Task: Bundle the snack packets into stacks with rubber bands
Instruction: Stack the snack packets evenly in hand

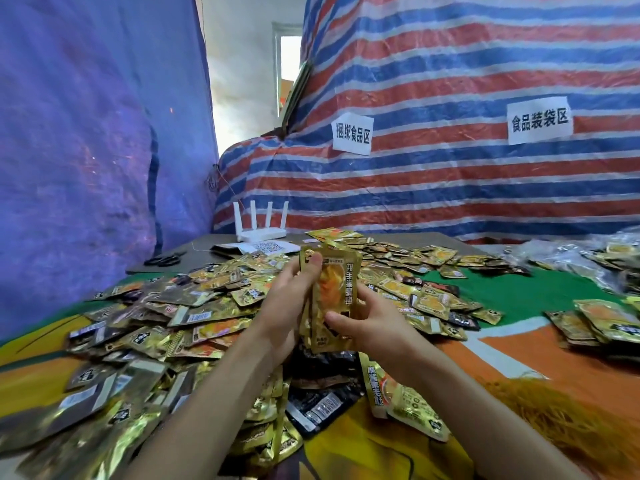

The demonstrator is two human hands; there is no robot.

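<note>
The left hand (pixel 288 306) and right hand (pixel 370 326) covered the sides and lower end of the stack of packets (pixel 332 289) at centre frame, so its count could not be told. The loose packets (pixel 138 341) at lower left blurred and ran off the bottom and left edges; the orange stringy heap (pixel 554 420) at lower right was too blurred to identify.

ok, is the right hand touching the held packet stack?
Touching. Head view: the right hand lays its thumb across the lower front of the packet stack.
</note>
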